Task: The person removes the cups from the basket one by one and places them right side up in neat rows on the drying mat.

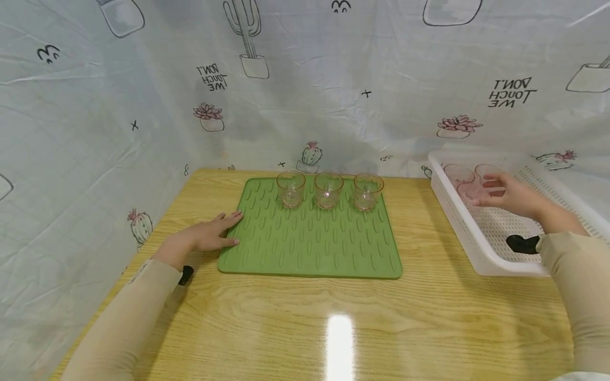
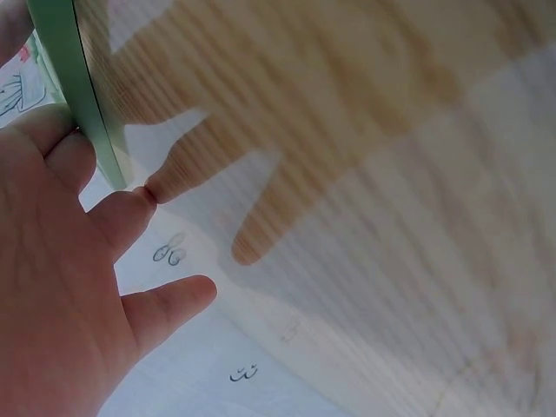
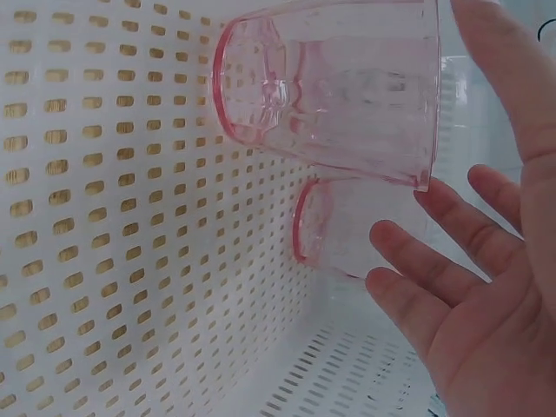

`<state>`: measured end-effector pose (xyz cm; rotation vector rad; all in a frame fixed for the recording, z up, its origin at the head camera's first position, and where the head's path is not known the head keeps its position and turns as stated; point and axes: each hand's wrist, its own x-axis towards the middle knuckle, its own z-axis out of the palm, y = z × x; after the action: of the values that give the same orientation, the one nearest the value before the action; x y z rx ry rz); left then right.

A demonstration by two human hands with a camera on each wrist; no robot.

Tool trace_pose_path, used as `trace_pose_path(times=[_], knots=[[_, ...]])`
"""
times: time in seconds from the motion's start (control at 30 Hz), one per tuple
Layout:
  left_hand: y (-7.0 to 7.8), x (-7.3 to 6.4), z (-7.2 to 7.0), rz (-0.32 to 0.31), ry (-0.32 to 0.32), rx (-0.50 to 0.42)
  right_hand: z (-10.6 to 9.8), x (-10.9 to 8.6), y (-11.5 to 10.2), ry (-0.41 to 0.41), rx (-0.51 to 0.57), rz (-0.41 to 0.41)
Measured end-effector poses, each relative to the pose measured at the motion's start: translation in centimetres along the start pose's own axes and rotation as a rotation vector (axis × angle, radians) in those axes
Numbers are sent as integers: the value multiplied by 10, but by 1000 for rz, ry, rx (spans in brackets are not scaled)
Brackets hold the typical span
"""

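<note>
My left hand [image 1: 207,234] rests at the left edge of the green ribbed mat [image 1: 310,248], its fingers spread and fingertips on the mat's border. Three clear pink-rimmed glasses stand in a row along the mat's back: the left glass [image 1: 291,190], the middle glass [image 1: 328,191] and the right glass [image 1: 367,193]. Over the white basket [image 1: 455,217], my right hand [image 1: 517,198] reaches toward pink-tinted glasses with its thumb and fingers apart. In the right wrist view the nearest glass [image 3: 339,82] lies between thumb and fingers, with another glass [image 3: 347,221] behind it; whether fingertips touch is unclear.
The perforated basket has raised walls and stands on the right of the wooden table [image 1: 267,323]. A printed plastic sheet [image 1: 324,106] hangs behind the table and along its left side. Black straps are at both wrists.
</note>
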<state>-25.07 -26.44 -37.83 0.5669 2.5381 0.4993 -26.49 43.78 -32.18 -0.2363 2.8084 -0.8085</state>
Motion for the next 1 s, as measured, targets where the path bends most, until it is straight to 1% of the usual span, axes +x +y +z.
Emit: trace_pose_path(times=[0.13,0.37,0.63,0.8,0.83,1.0], knots=[[-1,1,0,3,4,8,1,0,1,-22,13,-1],[-4,2,-1,4,11,42,4,4,4,-44,-34,13],[-4,2,-1,-1,-2,35,6,7,9,-82,-32,24],[-4,3,-1,-1,0,25,7,8,10,-110,-28,10],[-4,3,-1,0,0,25,8,8,11,-101,-37,1],[-6,5,0,4,-4,32,10,10,10,-113,-21,-12]])
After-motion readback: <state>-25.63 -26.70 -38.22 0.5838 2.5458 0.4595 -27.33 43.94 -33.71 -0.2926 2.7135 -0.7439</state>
